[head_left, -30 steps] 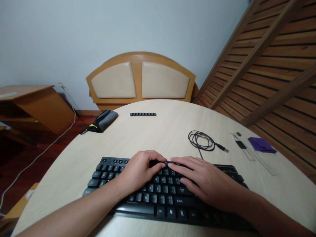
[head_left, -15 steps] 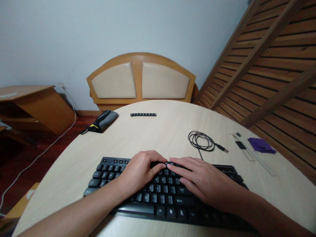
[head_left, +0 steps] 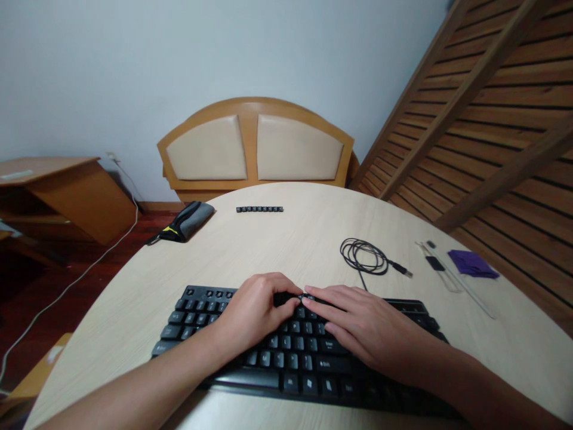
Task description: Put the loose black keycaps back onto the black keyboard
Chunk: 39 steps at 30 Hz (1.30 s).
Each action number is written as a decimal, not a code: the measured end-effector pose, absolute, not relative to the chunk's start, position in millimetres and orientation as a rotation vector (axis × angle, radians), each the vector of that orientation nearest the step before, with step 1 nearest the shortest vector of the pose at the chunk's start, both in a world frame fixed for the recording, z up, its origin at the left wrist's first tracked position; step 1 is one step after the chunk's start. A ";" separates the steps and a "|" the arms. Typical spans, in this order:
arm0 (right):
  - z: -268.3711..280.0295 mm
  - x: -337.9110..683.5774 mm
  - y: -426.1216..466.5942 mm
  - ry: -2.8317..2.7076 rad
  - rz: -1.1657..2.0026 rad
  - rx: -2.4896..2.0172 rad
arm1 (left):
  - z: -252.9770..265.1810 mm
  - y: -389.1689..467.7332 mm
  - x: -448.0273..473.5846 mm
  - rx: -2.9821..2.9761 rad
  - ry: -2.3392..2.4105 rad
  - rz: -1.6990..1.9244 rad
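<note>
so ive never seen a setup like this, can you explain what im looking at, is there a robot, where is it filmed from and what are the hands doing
There is no robot: these are one person's bare hands. All views come from one camera worn on their head, looking forward and down. The left hand and right hand rest over a black keyboard, fingertips meeting at its top row. Whether they pinch a loose key is too small to tell. At the keyboard's upper left, a few key sockets are bare. On the pale table also lie a line of small dark keycaps, a grey and black pouch, a coiled cable, a wire tool and a folded purple cloth.
</note>
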State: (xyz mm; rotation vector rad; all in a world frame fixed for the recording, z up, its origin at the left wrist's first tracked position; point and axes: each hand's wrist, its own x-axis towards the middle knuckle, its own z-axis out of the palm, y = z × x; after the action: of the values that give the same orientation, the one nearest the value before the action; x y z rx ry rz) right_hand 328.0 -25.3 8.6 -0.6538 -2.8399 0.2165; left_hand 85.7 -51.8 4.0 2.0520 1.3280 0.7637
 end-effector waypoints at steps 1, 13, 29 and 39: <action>8.7 328.0 -25.4 -2.843 0.215 -0.652 | 4.2 -51.9 86.1 2.052 1.336 0.762; 9.8 327.6 -26.1 -2.825 0.247 -0.663 | 5.6 -49.9 86.2 2.029 1.352 0.780; 8.1 329.2 -27.3 -2.792 0.356 -0.754 | 3.5 -53.5 87.1 2.083 1.365 0.760; 9.0 329.8 -28.3 -2.731 0.433 -0.855 | 8.7 -50.5 78.6 1.967 1.503 0.721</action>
State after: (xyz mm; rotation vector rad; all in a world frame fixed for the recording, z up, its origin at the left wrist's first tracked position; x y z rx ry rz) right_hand 329.8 -28.3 9.0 -0.8551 -2.7312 0.4334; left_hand 78.6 -50.5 8.7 1.9668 1.5025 0.7209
